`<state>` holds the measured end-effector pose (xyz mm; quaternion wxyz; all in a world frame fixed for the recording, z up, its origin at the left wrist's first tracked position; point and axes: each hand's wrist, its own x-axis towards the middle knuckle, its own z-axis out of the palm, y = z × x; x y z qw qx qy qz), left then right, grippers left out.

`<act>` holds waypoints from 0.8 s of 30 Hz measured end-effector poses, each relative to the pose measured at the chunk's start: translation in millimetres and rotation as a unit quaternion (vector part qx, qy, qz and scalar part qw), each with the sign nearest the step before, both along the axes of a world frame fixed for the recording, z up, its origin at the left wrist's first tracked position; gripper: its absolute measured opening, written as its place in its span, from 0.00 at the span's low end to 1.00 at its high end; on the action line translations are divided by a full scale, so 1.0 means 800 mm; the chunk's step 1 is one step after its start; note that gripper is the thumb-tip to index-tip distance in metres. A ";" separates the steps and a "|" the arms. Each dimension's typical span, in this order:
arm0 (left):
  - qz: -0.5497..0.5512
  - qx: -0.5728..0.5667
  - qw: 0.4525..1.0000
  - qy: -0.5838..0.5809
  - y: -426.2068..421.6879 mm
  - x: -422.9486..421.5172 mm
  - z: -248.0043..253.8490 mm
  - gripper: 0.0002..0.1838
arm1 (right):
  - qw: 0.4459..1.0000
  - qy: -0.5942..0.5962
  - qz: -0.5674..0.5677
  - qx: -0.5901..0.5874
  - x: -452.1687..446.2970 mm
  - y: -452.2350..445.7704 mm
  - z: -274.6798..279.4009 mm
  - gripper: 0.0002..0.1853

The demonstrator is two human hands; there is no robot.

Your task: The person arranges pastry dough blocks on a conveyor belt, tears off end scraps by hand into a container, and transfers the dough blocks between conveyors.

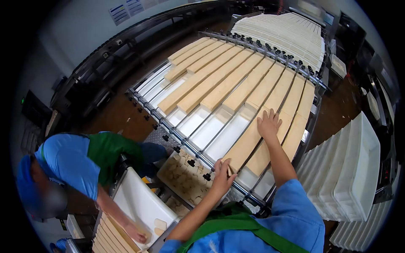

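Observation:
Long pale-yellow food slabs (211, 88) lie side by side in lanes on a white conveyor, split by thin metal rails. My right hand (268, 125) rests flat with spread fingers on top of one slab (244, 147) toward the right. At that slab's near end, my left hand (222, 178) curls its thumb and fingers around a thin pale end piece (229, 170). Whether this piece is fully separate from the slab I cannot tell. Just right of it lies another slab (259, 162) in its own lane.
A metal bar (198, 154) with black knobs crosses the conveyor's near end. Below it stands a bin (185, 177) of pale scraps. A co-worker (71, 162) in blue and green leans over a white chute (143, 196) at left. Stacked white trays (350, 168) stand at right.

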<state>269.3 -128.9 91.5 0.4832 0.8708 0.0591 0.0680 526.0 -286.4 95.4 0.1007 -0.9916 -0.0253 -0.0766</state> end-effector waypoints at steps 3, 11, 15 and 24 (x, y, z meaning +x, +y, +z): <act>-0.016 -0.041 0.999 -0.010 -0.003 -0.001 -0.008 0.32 | 0.998 0.055 -0.009 0.014 0.009 0.005 -0.001 0.34; 0.090 -0.005 0.993 -0.070 0.007 -0.029 0.000 0.29 | 0.996 0.082 0.018 -0.020 0.063 -0.011 0.000 0.40; 0.143 -0.050 0.985 -0.083 0.023 -0.060 0.005 0.27 | 0.997 0.078 0.013 0.012 0.073 -0.011 0.008 0.42; 0.269 -0.041 0.955 -0.116 0.099 -0.140 -0.019 0.34 | 0.966 0.037 0.119 -0.228 0.125 -0.017 -0.052 0.35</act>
